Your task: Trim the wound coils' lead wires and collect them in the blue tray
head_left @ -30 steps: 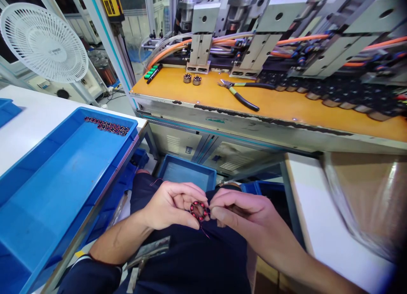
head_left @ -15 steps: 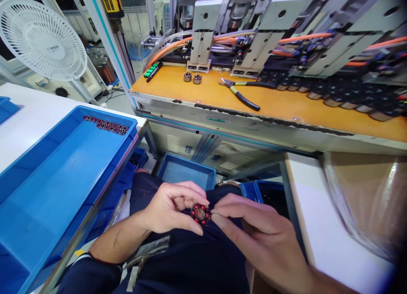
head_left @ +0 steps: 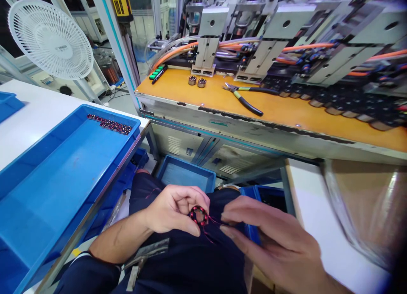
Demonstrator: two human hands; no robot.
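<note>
A small ring-shaped motor stator (head_left: pixel 191 216) wound with red wire is in my left hand (head_left: pixel 179 209), pinched between thumb and fingers above my lap. Thin red wire leads (head_left: pixel 216 220) stick out of it to the right, and another hangs downward. My right hand (head_left: pixel 273 239) is just right of the stator, thumb and index fingertips a little apart. The ends of the leads reach the gap between those fingertips; no firm grip on them shows.
A blue tray (head_left: pixel 63 158) at left holds several wound stators (head_left: pixel 116 126) in its far corner. On the orange bench (head_left: pixel 213 95) lie cutting pliers (head_left: pixel 244 101), two metal rings (head_left: pixel 201 82) and a black pen (head_left: pixel 158 75). Machinery (head_left: pixel 206 52) stands behind; a white fan (head_left: pixel 51 40) is at left.
My right hand has drawn away to the right from the stator, and its fingertips have parted. The red leads now show stretched out. My left hand keeps the stator nearly in place.
</note>
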